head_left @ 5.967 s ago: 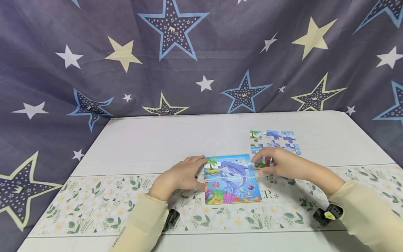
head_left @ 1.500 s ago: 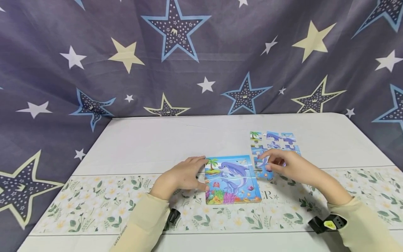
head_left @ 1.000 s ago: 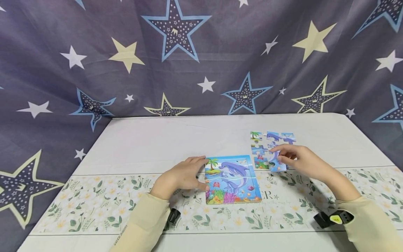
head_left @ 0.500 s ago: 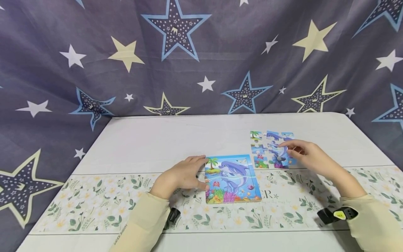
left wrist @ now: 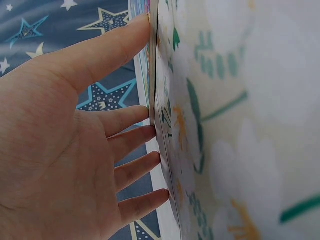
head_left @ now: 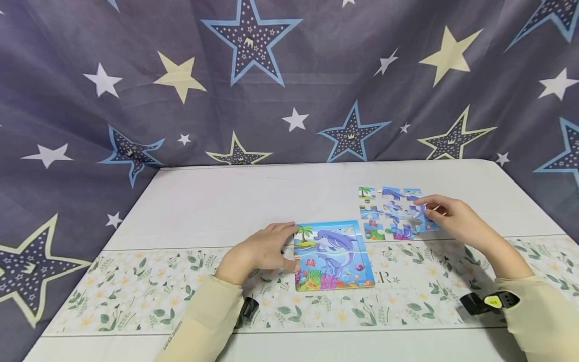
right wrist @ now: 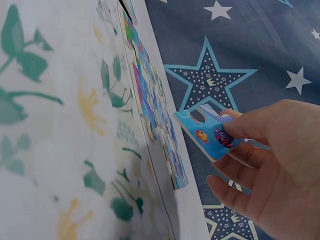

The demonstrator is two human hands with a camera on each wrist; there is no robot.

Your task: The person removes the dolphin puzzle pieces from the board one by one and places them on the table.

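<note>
My right hand pinches a blue jigsaw piece between thumb and fingers. In the right wrist view this piece is lifted off the table and tilted, showing small fish. Beneath and beside it, several loose jigsaw pieces lie spaced in rows, with dolphin, palm and coral parts. The right column is partly hidden by the held piece and fingers. My left hand rests at the left edge of a square dolphin picture board, its thumb and fingers extended. In the left wrist view, fingertips touch near the board's edge.
A white table carries a floral printed band across its front part. Behind it hangs a dark star-patterned curtain. Black wrist cameras sit on the left sleeve and right sleeve.
Carrying the jigsaw piece, my right hand has moved from beside the board rightward and away, across the loose pieces to their right column. My left hand stays at the board's edge.
</note>
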